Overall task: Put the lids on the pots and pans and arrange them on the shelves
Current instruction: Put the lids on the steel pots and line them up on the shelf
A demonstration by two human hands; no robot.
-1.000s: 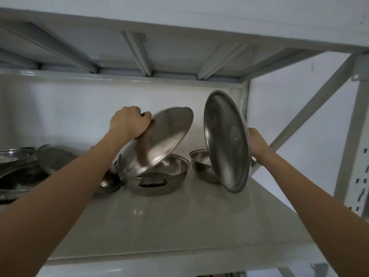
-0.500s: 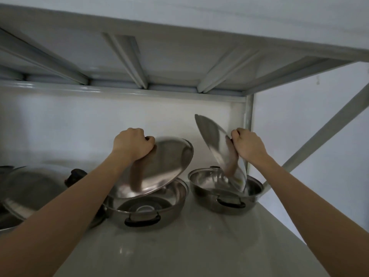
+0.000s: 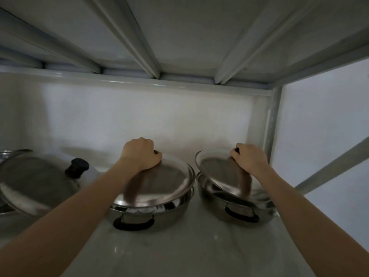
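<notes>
Left hand (image 3: 142, 154) gripping left lid (image 3: 159, 188) knob, right hand (image 3: 249, 157) gripping tilted right lid (image 3: 219, 174) knob

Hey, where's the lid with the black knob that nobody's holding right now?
In the head view, the loose lid sits tilted at the far left of the shelf, left of the pot under the left hand.

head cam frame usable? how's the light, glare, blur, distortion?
Head view: dim, the shelf interior shadowed; soft glare streaks on the left lid and right lid, with forearm reflections; slight motion blur on the left hand and right hand; wide-angle bowing of the shelf frame at the edges.
</notes>
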